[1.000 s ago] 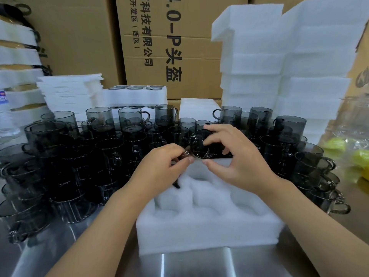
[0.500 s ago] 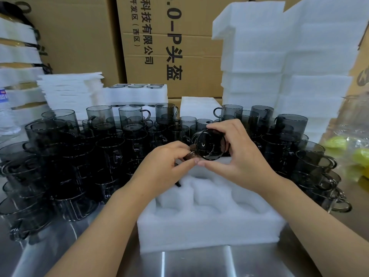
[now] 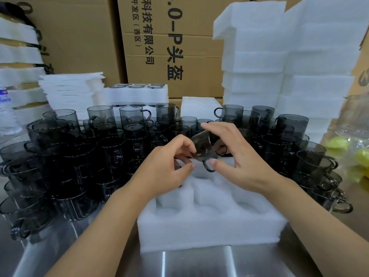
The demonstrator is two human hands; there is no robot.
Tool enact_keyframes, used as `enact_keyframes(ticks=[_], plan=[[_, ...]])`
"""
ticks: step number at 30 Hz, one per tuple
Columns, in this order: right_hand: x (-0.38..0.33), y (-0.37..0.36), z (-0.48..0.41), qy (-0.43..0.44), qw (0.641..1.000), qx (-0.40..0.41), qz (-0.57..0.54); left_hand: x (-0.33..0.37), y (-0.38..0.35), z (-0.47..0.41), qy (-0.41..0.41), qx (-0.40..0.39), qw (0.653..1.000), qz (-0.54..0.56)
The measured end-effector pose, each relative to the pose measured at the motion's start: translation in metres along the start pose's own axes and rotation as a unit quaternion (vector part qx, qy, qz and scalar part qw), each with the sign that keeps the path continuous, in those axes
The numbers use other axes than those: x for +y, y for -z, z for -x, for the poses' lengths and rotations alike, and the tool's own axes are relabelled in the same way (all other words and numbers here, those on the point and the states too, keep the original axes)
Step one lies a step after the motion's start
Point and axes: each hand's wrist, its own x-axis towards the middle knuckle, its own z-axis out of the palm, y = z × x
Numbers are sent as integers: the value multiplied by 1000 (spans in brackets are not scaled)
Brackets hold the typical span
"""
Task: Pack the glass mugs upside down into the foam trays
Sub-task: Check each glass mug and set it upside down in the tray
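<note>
Smoky mug (image 3: 202, 146) (handle downward) tilted between left hand (image 3: 165, 168) and right hand (image 3: 243, 156).

A: What colour are the mugs (image 3: 101, 124)?
B: Dark smoky grey, and you can see through them. The mug (image 3: 202, 145) over the foam tray (image 3: 209, 230) is the same grey.
A: And the foam tray?
B: All white. The foam stacks (image 3: 279, 62) behind are white too.
A: The big boxes (image 3: 189, 27)?
B: Brown, with black letters on them.
A: What about the surface (image 3: 199, 264)?
B: Shiny silver-grey, with bright white streaks.
A: Anything bright?
B: Yes, yellow things (image 3: 339, 142) in a clear bag (image 3: 355, 124) on the right. A see-through bottle (image 3: 8, 116) on the left has a blue and white label (image 3: 4, 96).
</note>
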Motion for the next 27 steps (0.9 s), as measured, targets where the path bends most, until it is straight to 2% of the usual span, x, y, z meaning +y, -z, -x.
enact_keyframes(ticks=[8,18,23,27], plan=[[-2,-1,0,-49,996,67,13,1,0,0,12,-17,999,-30],[-3,-1,-1,-48,999,-13,5,-5,0,-2,58,24,996,-61],[-3,-2,-2,-46,999,3,9,-5,0,-3,66,27,995,-71],[-5,-4,-2,-35,999,-16,9,-5,0,-3,93,29,994,-52]])
